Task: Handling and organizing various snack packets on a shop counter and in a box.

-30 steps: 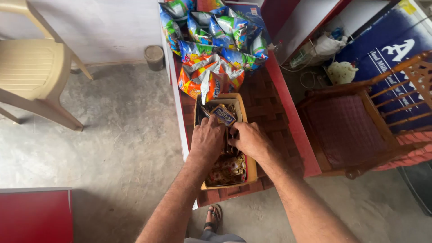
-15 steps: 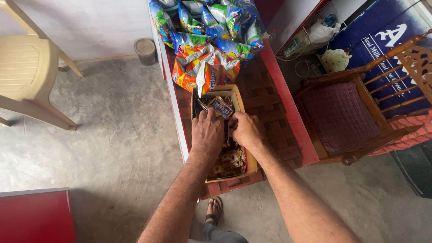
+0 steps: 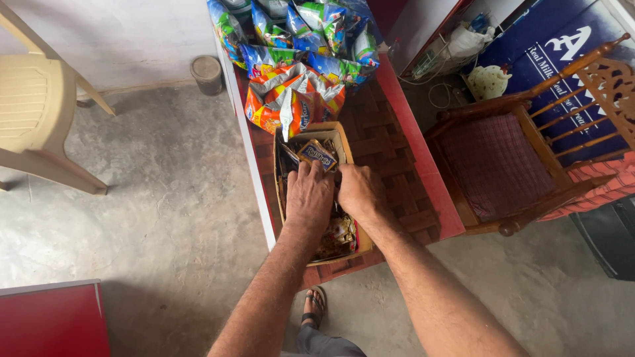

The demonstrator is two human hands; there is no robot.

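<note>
At the far left of the frame a cream plastic chair (image 3: pixel 30 112) stands on the concrete floor, with a red surface (image 3: pixel 53 320) in the lower left corner and a small round tin (image 3: pixel 206 71) by the wall further along. Just left of centre, the red worktop (image 3: pixel 410 125) carries an open cardboard box (image 3: pixel 344 139) of small wrapped packets. The left hand (image 3: pixel 309 198) lies palm down inside the box, fingers curled over the packets, touching a blue and yellow packet (image 3: pixel 317 153) at its fingertips; whether it grips one I cannot tell. The right hand (image 3: pixel 358 192) is just beside it, also pressed down into the box, fingers bent and hidden, so its hold is unclear too. The step looks like sorting or packing the packets down; a next move would seem to call for room inside the crowded box. Above the box, touching its far rim, orange snack bags (image 3: pixel 291 102) and blue and green bags (image 3: pixel 297 33) crowd the worktop. At right stands a wooden chair (image 3: pixel 509 158) with a checked seat.
</note>
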